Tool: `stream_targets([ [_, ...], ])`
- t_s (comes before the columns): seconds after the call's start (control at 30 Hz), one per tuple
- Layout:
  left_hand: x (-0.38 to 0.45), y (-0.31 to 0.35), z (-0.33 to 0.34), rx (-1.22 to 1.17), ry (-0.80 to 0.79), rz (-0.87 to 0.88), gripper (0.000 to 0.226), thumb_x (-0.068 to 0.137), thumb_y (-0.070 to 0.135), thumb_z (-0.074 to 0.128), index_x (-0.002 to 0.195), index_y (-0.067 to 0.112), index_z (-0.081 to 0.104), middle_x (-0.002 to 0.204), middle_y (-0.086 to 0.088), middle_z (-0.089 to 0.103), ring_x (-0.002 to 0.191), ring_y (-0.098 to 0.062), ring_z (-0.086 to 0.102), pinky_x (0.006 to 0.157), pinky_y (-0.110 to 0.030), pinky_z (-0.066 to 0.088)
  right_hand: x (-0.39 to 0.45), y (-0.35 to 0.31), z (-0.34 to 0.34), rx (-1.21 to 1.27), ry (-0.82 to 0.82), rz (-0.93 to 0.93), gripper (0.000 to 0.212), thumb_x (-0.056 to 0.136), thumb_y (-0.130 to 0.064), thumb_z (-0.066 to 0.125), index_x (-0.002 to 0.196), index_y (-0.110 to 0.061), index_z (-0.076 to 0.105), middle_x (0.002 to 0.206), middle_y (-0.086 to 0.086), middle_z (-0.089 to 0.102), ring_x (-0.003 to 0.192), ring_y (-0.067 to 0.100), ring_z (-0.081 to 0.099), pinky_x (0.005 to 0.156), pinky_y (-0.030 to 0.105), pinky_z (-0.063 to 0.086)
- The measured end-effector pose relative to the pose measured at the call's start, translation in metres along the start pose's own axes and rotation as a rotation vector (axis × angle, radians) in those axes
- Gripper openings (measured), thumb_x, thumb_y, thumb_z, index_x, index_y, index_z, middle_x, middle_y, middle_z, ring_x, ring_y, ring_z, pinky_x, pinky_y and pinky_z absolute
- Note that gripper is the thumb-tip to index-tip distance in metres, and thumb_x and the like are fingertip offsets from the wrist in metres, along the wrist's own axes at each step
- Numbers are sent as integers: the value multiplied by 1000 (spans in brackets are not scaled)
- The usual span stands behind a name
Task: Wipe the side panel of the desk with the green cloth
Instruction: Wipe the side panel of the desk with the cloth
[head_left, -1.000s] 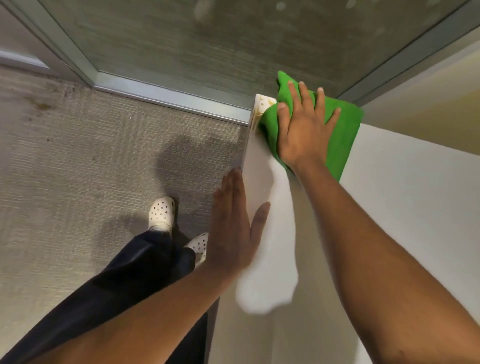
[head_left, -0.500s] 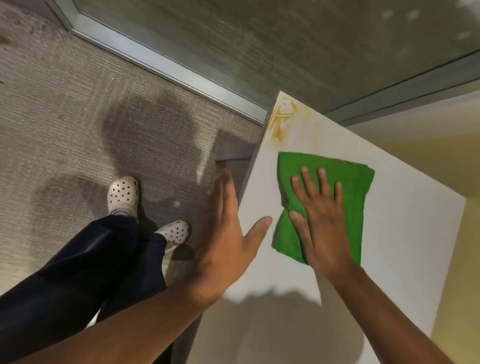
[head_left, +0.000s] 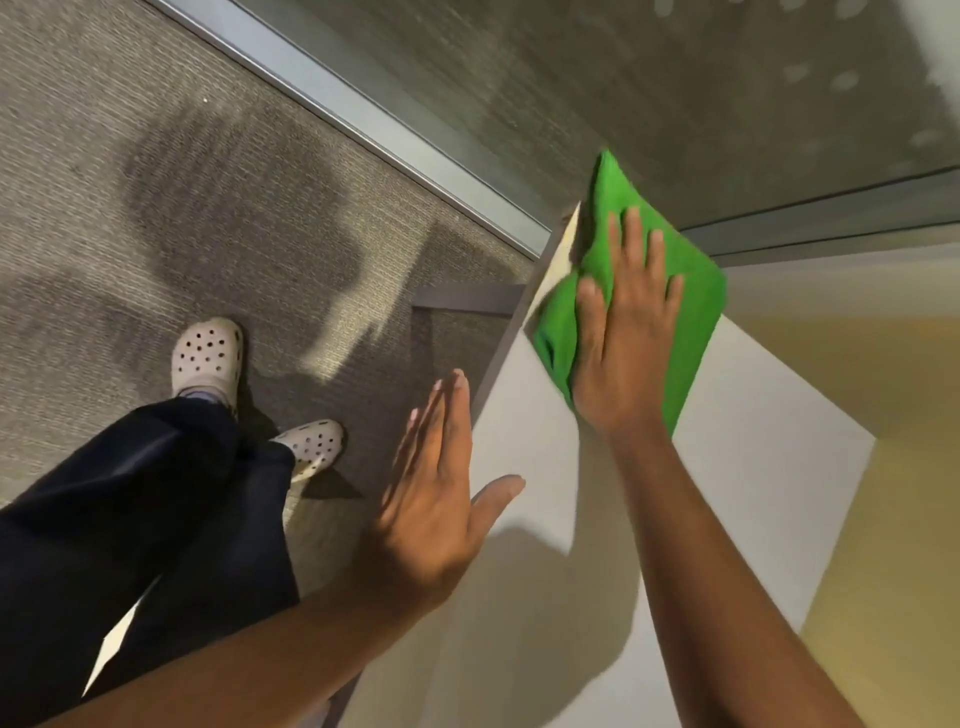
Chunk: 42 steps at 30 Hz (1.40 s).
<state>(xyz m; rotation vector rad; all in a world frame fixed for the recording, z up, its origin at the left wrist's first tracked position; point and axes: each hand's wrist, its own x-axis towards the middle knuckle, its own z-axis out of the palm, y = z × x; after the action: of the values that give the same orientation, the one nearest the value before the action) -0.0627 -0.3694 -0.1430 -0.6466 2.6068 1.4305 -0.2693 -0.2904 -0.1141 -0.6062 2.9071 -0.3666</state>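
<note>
The desk's white side panel (head_left: 727, 457) runs from the bottom centre up to a far corner near the wall. A green cloth (head_left: 691, 306) lies flat on that far corner, one tip sticking past the panel's edge. My right hand (head_left: 621, 332) presses flat on the cloth, fingers spread and pointing away from me. My left hand (head_left: 431, 499) is flat and open against the panel's near left edge, thumb out over the white surface, holding nothing. The cloth covers the corner, so the panel's surface there is hidden.
Grey carpet (head_left: 156, 182) spreads to the left, with my dark trousers and two white clogs (head_left: 208, 358) on it. A metal baseboard strip (head_left: 363, 119) and a grey textured wall stand beyond the panel. A yellowish surface (head_left: 883, 389) lies to the right.
My right hand has pushed the green cloth up the panel to the far corner, covering the orange stain seen half a second ago. The left hand stays at the panel's edge.
</note>
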Motion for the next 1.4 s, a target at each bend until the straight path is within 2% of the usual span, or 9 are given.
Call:
stream_targets([
  [0.07,-6,0,-1,-13,56,0,93,99,67,43,163,5,16,171,-7,19,158,-16,20,129,-28,18,-47,17,-7,-25,-113,-75,56,112,-39,28,166,-30,19,177,-5,10,165,21,1,132,53,1],
  [0.17,-4,2,2,-59,87,23,101,90,61,59,160,-2,22,169,-13,27,157,-24,28,122,-45,38,-105,45,-13,-110,-230,-182,56,111,-45,23,166,-35,12,177,-9,5,165,27,1,131,60,3],
  [0.3,0,-6,2,-235,-66,-15,107,90,63,62,165,9,7,174,-2,11,161,-12,8,126,-47,28,-94,61,-14,-240,-349,-537,58,111,-53,16,166,-35,11,176,-14,4,165,30,0,129,65,4],
  [0.43,-3,-10,3,-185,-84,36,98,96,67,51,164,9,10,174,-5,11,160,-20,10,126,-45,26,-31,55,-20,-280,-431,-868,58,110,-54,16,165,-35,16,172,-13,15,165,24,0,130,58,-2],
  [0.7,1,-7,-5,-169,-64,159,94,97,45,68,161,-1,17,173,-11,18,160,-26,19,124,-49,31,64,13,-11,55,-106,-123,52,112,-34,31,159,-12,40,166,7,41,158,24,33,126,50,31],
  [0.87,2,-7,-8,-92,-73,166,95,98,50,64,162,1,13,173,-10,15,160,-24,19,123,-48,34,17,11,-15,-3,-165,-165,57,109,-30,34,165,-22,26,175,-1,21,165,24,9,132,56,8],
  [1.1,5,-7,-7,-90,-97,150,92,98,50,62,162,1,16,173,-11,15,161,-24,14,125,-50,28,-80,46,-15,-198,-358,-131,62,104,-67,2,162,-47,-4,173,-24,-13,163,17,-15,132,46,-10],
  [1.23,4,-7,-5,-118,-50,147,89,98,49,62,160,0,21,171,-13,21,160,-27,19,123,-54,30,-45,41,-18,-197,-314,-303,65,107,-62,21,166,-37,9,176,-7,1,164,30,-5,131,59,-1],
  [1.4,2,-5,-7,-112,-54,147,90,100,55,55,161,1,18,172,-13,18,161,-26,15,126,-54,24,30,-2,-1,-73,-29,9,66,106,-54,34,164,-21,29,172,-2,30,162,27,20,128,62,14],
])
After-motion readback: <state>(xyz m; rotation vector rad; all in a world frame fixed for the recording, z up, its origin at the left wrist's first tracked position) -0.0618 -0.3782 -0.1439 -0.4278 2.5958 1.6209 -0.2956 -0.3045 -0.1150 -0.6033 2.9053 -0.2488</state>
